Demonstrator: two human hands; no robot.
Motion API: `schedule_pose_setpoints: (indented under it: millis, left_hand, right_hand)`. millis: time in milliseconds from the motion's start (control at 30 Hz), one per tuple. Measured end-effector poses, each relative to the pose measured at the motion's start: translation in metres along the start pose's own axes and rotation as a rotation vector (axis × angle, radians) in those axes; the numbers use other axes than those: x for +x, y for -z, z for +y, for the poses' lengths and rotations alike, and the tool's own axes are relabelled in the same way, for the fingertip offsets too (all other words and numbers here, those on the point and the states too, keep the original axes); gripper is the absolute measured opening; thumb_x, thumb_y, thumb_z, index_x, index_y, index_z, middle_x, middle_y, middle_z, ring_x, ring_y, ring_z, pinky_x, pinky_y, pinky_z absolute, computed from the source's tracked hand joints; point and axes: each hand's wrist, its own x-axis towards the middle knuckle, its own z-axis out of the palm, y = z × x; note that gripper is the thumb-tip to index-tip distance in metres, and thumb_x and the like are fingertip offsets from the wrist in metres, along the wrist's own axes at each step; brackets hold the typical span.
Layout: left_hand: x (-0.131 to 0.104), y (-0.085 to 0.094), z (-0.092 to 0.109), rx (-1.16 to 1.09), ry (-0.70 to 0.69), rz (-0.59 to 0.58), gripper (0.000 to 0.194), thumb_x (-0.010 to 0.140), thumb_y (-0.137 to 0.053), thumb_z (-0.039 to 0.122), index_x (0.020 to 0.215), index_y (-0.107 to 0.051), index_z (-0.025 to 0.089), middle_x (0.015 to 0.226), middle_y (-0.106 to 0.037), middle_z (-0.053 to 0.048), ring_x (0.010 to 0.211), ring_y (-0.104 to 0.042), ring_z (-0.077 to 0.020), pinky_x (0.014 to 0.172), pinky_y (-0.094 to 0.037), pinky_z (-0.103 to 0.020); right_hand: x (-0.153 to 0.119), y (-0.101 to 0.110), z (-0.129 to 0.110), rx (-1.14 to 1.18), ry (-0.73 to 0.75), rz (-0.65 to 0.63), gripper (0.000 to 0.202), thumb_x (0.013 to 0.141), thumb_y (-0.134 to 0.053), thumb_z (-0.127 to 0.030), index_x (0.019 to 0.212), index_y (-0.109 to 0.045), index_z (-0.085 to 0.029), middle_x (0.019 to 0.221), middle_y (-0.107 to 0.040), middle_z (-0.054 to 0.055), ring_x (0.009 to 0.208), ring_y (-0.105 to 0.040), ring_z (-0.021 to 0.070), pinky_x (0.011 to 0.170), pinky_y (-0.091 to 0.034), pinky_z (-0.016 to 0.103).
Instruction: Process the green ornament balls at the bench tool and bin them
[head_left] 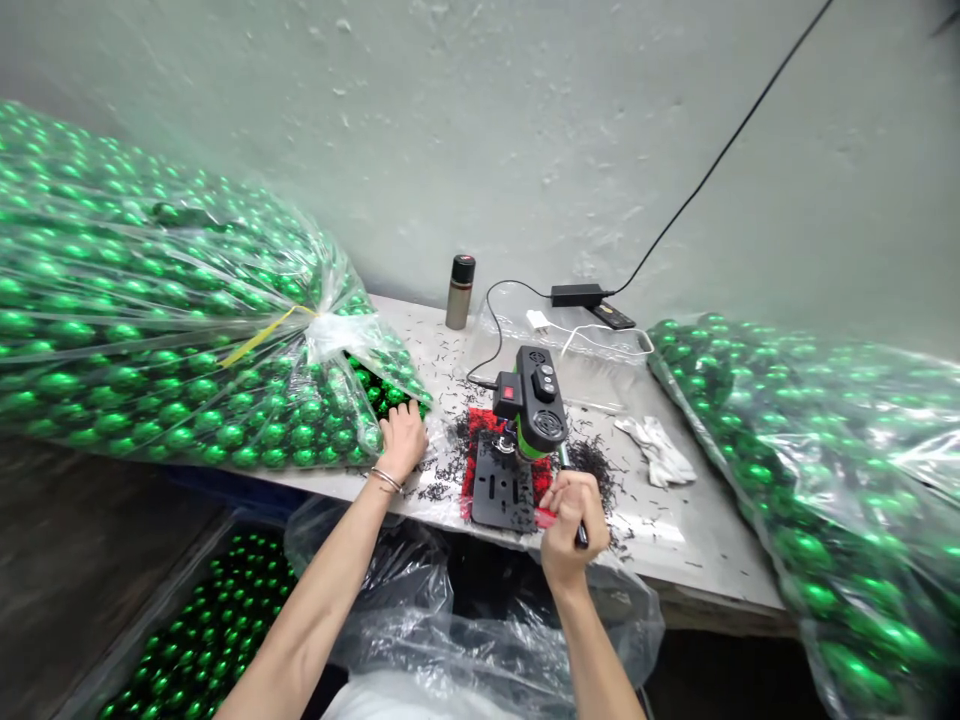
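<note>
My left hand [403, 440] is at the open mouth of a clear plastic bag [345, 335] full of shiny green balls [277, 435]. Its fingers curl down among the balls at the opening, and their tips are hidden. My right hand [576, 515] is wrapped round the black-ended lever handle [581, 538] of a small black bench machine [541, 400] with a green band under its head. Below the head lies the machine's slotted black base plate [499, 490], on a red sheet [469, 480]. Small black bits [589, 470] lie scattered around it.
Behind the machine are a bottle [460, 292], a power adapter [577, 295] and cables. White gloves [658, 452] lie to its right. Another bag of green balls [825, 450] lines the right side. A bin of green balls [217, 620] stands below the table's left edge.
</note>
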Motion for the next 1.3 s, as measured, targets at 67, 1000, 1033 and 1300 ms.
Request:
schedule_pose_setpoints:
  millis: [67,1000,1033,1300]
  left_hand:
    - [-0.001,-0.002,-0.001,-0.05,-0.009,0.005,0.038,0.093,-0.046,0.023,0.126,-0.055,0.006,0.109,-0.063,-0.022,0.104,-0.058,-0.036,0.087,-0.046,-0.044]
    - [-0.049,0.031,0.057,-2.231,0.664,-0.743,0.017,0.091,-0.064,0.028,0.095,-0.069,0.012,0.088,-0.074,-0.009,0.063,-0.065,-0.0091,0.055,-0.053,-0.016]
    - [-0.054,0.028,0.06,-2.228,0.699,-0.772,0.016,0.091,-0.064,0.028,0.094,-0.069,0.013,0.087,-0.074,-0.009,0.062,-0.064,-0.0084,0.053,-0.052,-0.016]
    - [-0.071,0.014,0.062,-2.071,0.694,-0.619,0.011,0.079,-0.076,0.015,0.088,-0.069,0.014,0.084,-0.074,-0.004,0.07,-0.069,-0.0111,0.065,-0.058,-0.02]
  right_hand:
    - [0.0,0.0,0.0,-0.008,0.006,0.006,0.031,0.097,-0.042,-0.018,0.067,-0.047,-0.02,0.073,-0.052,-0.001,0.06,-0.052,0.0114,0.056,-0.04,0.028]
    - [-0.001,0.004,0.003,-0.064,0.116,-0.054,0.031,0.094,-0.041,-0.011,0.065,-0.048,-0.02,0.07,-0.052,0.0,0.065,-0.053,0.0126,0.059,-0.043,0.028]
    - [0.0,0.005,0.002,-0.071,0.126,-0.06,0.03,0.093,-0.041,-0.011,0.065,-0.048,-0.02,0.069,-0.052,0.0,0.066,-0.053,0.0127,0.059,-0.043,0.028]
    - [0.004,0.005,-0.002,-0.063,0.136,-0.059,0.03,0.093,-0.043,-0.01,0.065,-0.048,-0.02,0.068,-0.053,-0.001,0.066,-0.054,0.0128,0.058,-0.043,0.028]
